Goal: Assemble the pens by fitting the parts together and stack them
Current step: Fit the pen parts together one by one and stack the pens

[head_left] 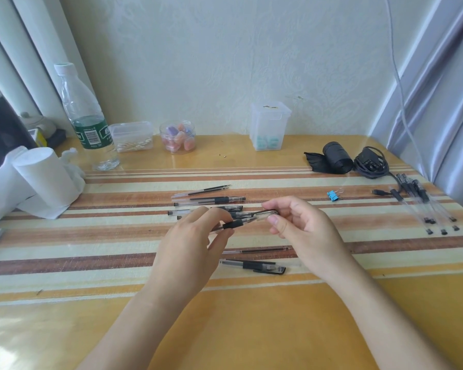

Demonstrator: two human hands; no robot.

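Above the middle of the table I hold a clear pen with a black grip. My left hand pinches its barrel at the black grip. My right hand holds the clear cap at the pen's tip end. Just behind my hands lie several pens and barrels and a bare refill. In front of my hands lie another refill and a capped pen. A group of several assembled pens lies at the far right.
Tissue rolls and a water bottle stand at the left. Small plastic boxes and a jar line the back edge, with a tall clear container. A black roll, a charger cable and a blue binder clip lie at the right.
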